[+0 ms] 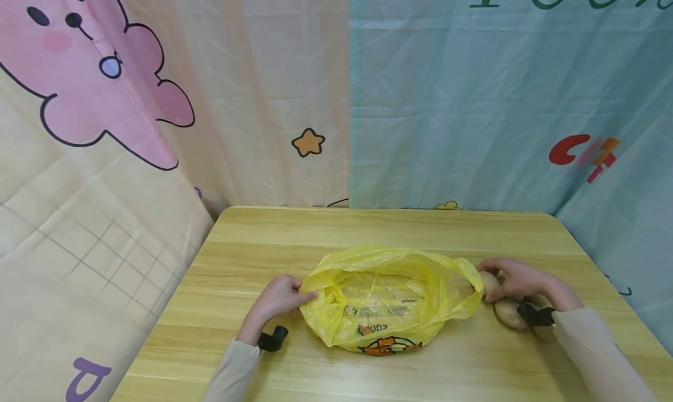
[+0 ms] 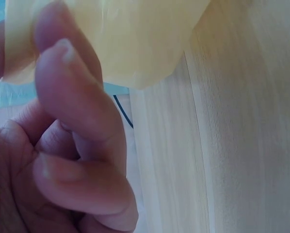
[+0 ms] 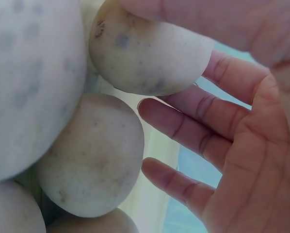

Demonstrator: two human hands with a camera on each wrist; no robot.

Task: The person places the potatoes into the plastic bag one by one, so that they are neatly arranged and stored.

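Note:
A yellow plastic bag (image 1: 389, 326) lies on the table with its mouth spread toward me and printing on its side. At its left rim my left hand (image 1: 278, 297) pinches the plastic between thumb and fingers; the left wrist view shows the thin yellow film (image 2: 135, 39) at the fingertips. My right hand (image 1: 517, 279) grips a potato (image 3: 150, 63) right at the bag's right edge, thumb on one side and fingers on the other. Under that wrist, more potatoes (image 1: 509, 314) sit together, among them a large one (image 3: 28, 87) and a rounder one (image 3: 94, 155).
The wooden table (image 1: 221, 238) has its far edge against a hanging printed curtain (image 1: 452, 98), which also runs down both sides. A black wrist camera (image 1: 273, 339) sits on the left wrist, and another (image 1: 535, 315) on the right, over the potatoes.

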